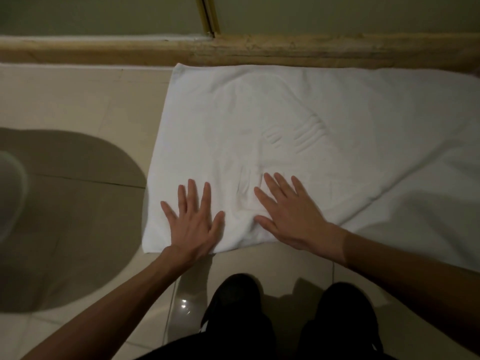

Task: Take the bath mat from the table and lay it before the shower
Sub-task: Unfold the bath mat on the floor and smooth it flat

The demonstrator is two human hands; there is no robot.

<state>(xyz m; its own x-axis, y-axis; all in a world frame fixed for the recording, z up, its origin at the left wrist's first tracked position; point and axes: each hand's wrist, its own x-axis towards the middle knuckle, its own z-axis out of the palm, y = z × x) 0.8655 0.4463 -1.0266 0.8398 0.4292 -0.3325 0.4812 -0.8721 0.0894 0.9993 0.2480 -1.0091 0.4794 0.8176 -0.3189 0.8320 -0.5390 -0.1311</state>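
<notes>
Bath mat (298, 120) lay flat on the tiled floor (78, 100), long axis along the shower curb (233, 49), possibly touching it. I had my left hand (193, 224) and right hand (288, 216) spread flat, grasping nothing, pressing its near-left corner; left was nearer the edge.

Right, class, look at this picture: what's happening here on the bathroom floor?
A person is crouched over a white bath mat spread on the tiled floor, its far edge against the raised stone kerb of what looks like the shower. The left hand and right hand lie flat, fingers spread, on the mat's near edge, pressing rather than gripping. The mat's left part looks flat, while its right part is rumpled. Dark shoes show just below.
</notes>
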